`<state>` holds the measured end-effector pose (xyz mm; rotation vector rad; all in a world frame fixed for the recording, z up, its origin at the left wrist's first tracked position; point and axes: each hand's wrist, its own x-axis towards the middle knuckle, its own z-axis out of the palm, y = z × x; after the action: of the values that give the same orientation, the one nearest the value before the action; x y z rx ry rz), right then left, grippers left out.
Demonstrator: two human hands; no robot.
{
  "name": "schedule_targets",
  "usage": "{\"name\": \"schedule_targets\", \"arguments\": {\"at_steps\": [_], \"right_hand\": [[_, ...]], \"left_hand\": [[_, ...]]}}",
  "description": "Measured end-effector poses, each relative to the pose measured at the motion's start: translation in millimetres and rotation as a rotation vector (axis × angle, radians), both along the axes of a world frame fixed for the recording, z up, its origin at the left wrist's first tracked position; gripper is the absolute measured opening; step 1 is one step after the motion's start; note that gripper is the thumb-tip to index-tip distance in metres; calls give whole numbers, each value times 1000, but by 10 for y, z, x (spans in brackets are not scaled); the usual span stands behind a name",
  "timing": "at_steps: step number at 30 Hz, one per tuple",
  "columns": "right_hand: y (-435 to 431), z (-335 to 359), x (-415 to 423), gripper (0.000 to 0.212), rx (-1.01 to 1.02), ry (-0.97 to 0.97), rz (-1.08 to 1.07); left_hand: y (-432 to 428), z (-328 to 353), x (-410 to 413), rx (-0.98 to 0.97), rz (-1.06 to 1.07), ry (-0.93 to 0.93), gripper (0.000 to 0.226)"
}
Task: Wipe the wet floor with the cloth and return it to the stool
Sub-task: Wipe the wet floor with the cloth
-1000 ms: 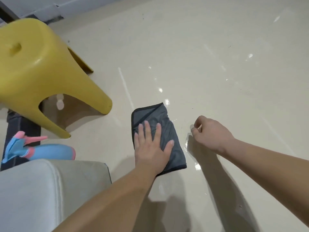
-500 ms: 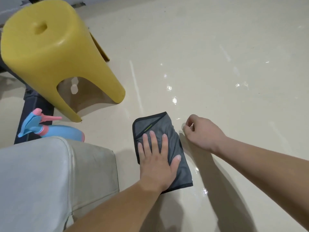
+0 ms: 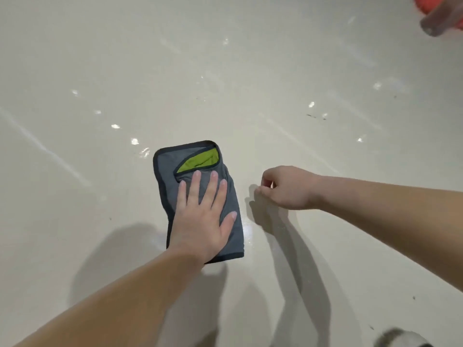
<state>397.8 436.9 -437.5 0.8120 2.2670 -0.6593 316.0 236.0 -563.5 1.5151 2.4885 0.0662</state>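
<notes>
The cloth point(image 3: 168, 181) is seen lying flat on the floor point(image 3: 250, 71), just below the middle of the view, folded into a long rectangle with rounded corners. It is pressed down by the left hand point(image 3: 203, 216), whose palm is laid flat and whose fingers are held straight and spread apart. Nothing is gripped, only weighted. At three o'clock of the cloth, just beside it, the right hand point(image 3: 288, 189) is found with fingers loosely curled and nothing held; whether the floor is touched by it cannot be told.

The cloth is judged soft, light and limp, probably a plush microfibre. It is grey with a dark stitched hem, and a lime-green lining point(image 3: 200, 160) is exposed where a flap is turned back at its one o'clock corner. Once damp it is expected to sag and cling a little, so it is best slid under a flat palm for wiping. For lifting, it is best pinched at the hemmed edge at nine o'clock or gathered at the folded middle, lest the layers fall open.

The floor is smooth, glossy and cream-coloured, likely slippery where wet. Bright droplets point(image 3: 135, 141) are scattered from ten to two o'clock of the cloth, so wiping is judged unfinished. A blurred red object point(image 3: 441, 11) sits at the far one o'clock corner. The stool is not in view
</notes>
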Motion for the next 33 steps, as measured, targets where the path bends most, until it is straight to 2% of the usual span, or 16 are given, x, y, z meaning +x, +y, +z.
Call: {"name": "schedule_targets", "arguments": {"at_steps": [5, 8, 12, 14, 17, 19, 22, 25, 30, 33], "right_hand": [[106, 95, 801, 28, 52, -39, -310], [-59, -113, 1241, 27, 84, -114, -295], [-256, -412, 1507, 26, 400, 39, -213], [-437, -526, 1663, 29, 469, 84, -151], [-576, -537, 1855, 24, 408, 66, -109], [-602, -446, 1985, 21, 267, -22, -86], [-511, -356, 2160, 20, 141, -150, -116], [-400, -206, 2482, 13, 148, -281, -152], [-305, 59, 2945, 13, 220, -333, -327], [-291, 78, 3126, 8, 250, -377, -346]], "left_hand": [[262, 50, 544, -7, -277, -27, 71], [233, 35, 628, -16, -319, -9, 74], [338, -31, 583, -24, -310, 74, 76], [289, -24, 585, -31, -305, 80, 76], [181, -31, 610, -48, -143, 72, 76], [61, -2, 769, -87, -30, 52, 74], [110, -33, 906, -67, 3, 54, 70], [304, 49, 1123, -57, -97, 76, 68], [665, 159, 1685, -76, -305, 63, 68], [793, 156, 2158, -75, -496, 60, 68]]}}
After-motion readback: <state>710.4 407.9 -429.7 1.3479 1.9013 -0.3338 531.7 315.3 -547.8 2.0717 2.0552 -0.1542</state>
